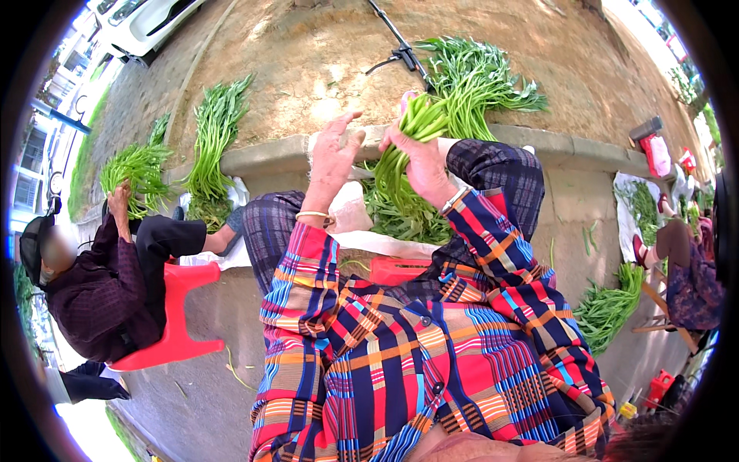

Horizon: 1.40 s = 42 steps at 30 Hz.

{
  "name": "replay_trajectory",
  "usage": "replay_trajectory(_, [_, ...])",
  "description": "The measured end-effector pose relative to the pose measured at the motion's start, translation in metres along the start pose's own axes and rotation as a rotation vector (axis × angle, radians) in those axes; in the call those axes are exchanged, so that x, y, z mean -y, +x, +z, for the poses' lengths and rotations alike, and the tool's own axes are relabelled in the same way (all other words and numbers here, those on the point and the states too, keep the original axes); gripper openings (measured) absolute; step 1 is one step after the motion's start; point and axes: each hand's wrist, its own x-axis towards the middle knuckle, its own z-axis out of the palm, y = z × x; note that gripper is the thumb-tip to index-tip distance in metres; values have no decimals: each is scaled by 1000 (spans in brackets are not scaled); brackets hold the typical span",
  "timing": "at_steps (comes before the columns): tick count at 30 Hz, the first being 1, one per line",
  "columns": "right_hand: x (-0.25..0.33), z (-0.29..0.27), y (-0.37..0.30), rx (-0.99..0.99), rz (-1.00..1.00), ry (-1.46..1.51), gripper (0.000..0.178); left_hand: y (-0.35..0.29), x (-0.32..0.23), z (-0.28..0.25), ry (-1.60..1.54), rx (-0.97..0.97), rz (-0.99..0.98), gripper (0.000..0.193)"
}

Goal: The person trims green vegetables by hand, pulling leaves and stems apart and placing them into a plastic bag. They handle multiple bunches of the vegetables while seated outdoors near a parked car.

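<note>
My right hand (428, 168) is closed around a bunch of long-stemmed leafy greens (422, 117). The cut stem ends point up and away, and leaves hang below the fist. To its left, my left hand (331, 160) is raised with its fingers apart and nothing in it. Beneath both hands, between my knees, loose greens (404, 219) lie on a white sheet (385, 245). A pale bag or cloth (350, 206) is beside them. Just beyond my right hand, a large heap of the same greens (477, 85) rests on the dirt and curb.
A concrete curb (269, 156) crosses ahead of me. A black stand (402, 52) reaches toward the far heap. At left, a co-worker (100, 292) on a red stool (181, 304) handles greens; another bundle (212, 138) lies nearby. More greens (612, 308) and a seated person (685, 269) are at right.
</note>
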Motion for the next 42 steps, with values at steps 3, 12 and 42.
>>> replay_trajectory(3, [-2,10,-13,25,135,-46,12,-1,-34,-9,-529,168,-144,47])
replay_trajectory(12, [-13,19,-26,124,-72,-334,30,-7,-46,2,-766,382,-187,66])
replay_trajectory(42, [-23,8,-27,98,-23,-433,24,-14,-55,-9,-254,98,202,43])
